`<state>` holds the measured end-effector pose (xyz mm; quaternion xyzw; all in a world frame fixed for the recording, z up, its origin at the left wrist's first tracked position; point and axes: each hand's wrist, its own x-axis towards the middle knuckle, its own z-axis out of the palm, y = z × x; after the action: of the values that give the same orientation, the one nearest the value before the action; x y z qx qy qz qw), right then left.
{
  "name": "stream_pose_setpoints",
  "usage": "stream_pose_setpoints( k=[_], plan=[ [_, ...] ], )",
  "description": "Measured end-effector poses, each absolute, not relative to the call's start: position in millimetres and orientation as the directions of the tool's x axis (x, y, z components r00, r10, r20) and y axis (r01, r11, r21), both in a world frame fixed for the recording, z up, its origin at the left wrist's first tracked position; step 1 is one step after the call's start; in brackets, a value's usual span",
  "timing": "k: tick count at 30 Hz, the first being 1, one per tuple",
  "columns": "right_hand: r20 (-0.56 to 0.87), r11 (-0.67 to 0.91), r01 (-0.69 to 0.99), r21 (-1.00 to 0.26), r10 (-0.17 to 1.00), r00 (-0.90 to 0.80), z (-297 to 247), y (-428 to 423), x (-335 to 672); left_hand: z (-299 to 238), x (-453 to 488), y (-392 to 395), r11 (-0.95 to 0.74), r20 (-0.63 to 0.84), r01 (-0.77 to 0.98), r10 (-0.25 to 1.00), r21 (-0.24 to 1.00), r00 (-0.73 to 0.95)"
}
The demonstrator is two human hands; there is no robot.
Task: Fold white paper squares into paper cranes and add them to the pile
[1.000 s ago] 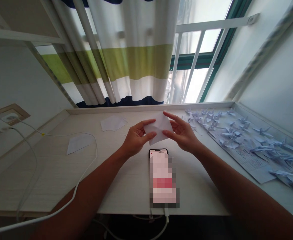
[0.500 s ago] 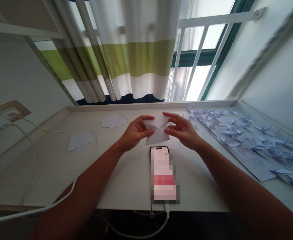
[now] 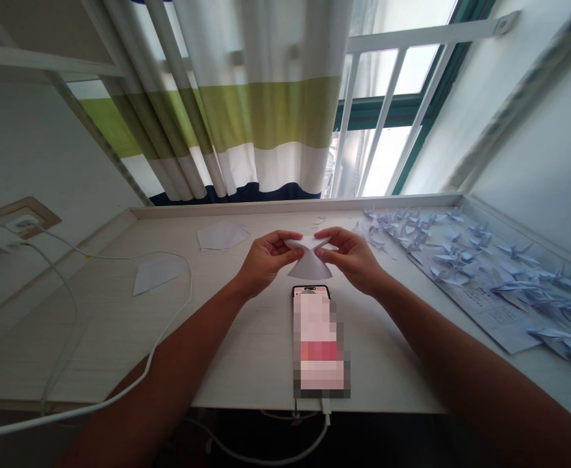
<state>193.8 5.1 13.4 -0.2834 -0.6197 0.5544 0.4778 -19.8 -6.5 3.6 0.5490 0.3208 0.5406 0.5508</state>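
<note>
Between my two hands a small sheet of white paper point(image 3: 310, 268) is bent in at its sides, with its lower part fanning out toward me. My left hand point(image 3: 268, 257) pinches its left side between thumb and fingers. On the right side, my right hand point(image 3: 352, 259) grips it the same way, thumb in front. Just below the paper a phone point(image 3: 318, 344) lies on the desk, its screen blurred out and a cable plugged into its near end. My fingers hide parts of the paper's edges.
Many folded paper cranes point(image 3: 460, 260) cover the desk's right side, some on a printed sheet point(image 3: 497, 315). Loose white paper point(image 3: 223, 235) lies back left, with another piece point(image 3: 158, 274) nearer. A white cable point(image 3: 190, 279) loops over my left forearm. A raised ledge point(image 3: 285, 207) borders the desk's back.
My hands have come closer together. The paper, flatter and more open before, now pinches inward at the middle, and its top edge has tipped down.
</note>
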Motion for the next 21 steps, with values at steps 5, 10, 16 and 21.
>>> stream_pose_setpoints(
  k=[5, 10, 16, 21],
  plan=[
    [0.256, 0.222, -0.132, -0.966, 0.892, -0.372, 10.7, 5.9, 193.6, 0.3, -20.2, -3.5, -0.377, 0.380, -0.045, 0.917, 0.925, 0.124],
    [0.332, 0.343, -0.029, -0.939, 0.881, -0.336, 10.8, 5.0, 192.4, -2.6, -22.5, -0.3, -0.383, 0.378, 0.037, 0.920, 0.923, 0.102],
    [0.339, 0.324, -0.104, -0.940, 0.861, -0.380, 13.2, 2.5, 189.4, -3.6, -19.0, -3.3, -0.407, 0.405, 0.057, 0.914, 0.912, 0.036],
    [0.260, 0.272, -0.040, -0.962, 0.854, -0.451, 19.6, 2.8, 193.7, -1.9, -16.3, -7.7, -0.474, 0.474, 0.164, 0.880, 0.865, 0.039]
  ],
)
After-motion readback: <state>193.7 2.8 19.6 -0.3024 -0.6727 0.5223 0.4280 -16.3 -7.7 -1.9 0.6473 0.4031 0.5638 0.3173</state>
